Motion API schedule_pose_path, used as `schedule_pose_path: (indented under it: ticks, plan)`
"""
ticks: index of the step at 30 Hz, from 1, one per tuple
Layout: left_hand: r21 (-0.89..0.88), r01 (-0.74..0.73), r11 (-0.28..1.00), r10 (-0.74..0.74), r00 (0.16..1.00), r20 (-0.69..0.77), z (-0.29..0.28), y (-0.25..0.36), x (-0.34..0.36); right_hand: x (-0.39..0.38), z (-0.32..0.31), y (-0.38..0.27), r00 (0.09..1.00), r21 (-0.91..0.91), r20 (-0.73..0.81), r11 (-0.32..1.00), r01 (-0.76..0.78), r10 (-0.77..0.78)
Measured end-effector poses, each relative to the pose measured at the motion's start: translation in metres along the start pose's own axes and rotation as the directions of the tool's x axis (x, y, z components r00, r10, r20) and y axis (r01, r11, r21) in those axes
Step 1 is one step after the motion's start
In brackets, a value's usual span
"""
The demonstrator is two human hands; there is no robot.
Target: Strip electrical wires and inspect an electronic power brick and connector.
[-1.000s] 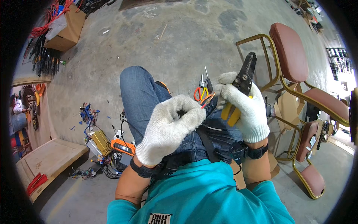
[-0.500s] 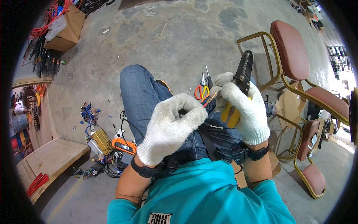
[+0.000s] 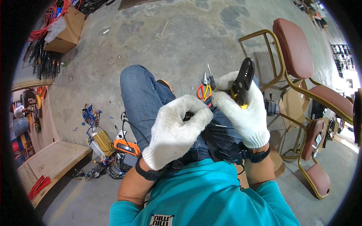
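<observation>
My left hand (image 3: pixel 177 128), in a white knit glove, is curled over my lap around a small dark thing, mostly hidden by the fingers. To its right, my gloved right hand (image 3: pixel 243 115) grips black-headed wire strippers (image 3: pixel 243 81) with yellow handles, now mostly covered by the glove. Just beyond both hands are red-and-yellow-handled pliers (image 3: pixel 204 90) and a screwdriver (image 3: pixel 211 77), with thin wires near the fingers. My jeans (image 3: pixel 137 90) are beneath the hands.
Tangled cables and electronics (image 3: pixel 90 116), a yellow box (image 3: pixel 100 141) and an orange device (image 3: pixel 126 147) lie left of me. A low wooden bench (image 3: pixel 56 158) stands at lower left, cartons (image 3: pixel 66 30) with cables at upper left. Padded chairs (image 3: pixel 292 49) and flattened cardboard (image 3: pixel 292 107) are at right.
My right hand has turned and moved slightly down, tilting the strippers and hiding their yellow handles under the glove. My left hand has shifted slightly rightward, closer to it.
</observation>
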State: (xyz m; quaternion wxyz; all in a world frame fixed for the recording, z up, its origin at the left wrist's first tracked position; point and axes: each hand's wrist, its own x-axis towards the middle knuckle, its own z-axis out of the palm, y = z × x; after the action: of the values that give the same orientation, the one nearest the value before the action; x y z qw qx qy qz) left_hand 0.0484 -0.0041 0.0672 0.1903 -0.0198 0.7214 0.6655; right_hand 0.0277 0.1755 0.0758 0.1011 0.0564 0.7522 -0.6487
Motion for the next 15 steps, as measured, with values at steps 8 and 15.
schedule_pose_path:
  ticks: [8,15]
  plan:
    - [0.025,-0.018,1.0,0.017,1.0,0.023,0.001,0.005,0.0,0.003,-0.011,0.006,0.978,0.271,0.046,0.94,-0.207,0.202]
    - [0.064,0.012,0.998,-0.013,1.0,0.02,-0.004,0.002,-0.003,0.013,-0.029,0.011,0.97,0.218,-0.087,0.954,-0.203,0.226]
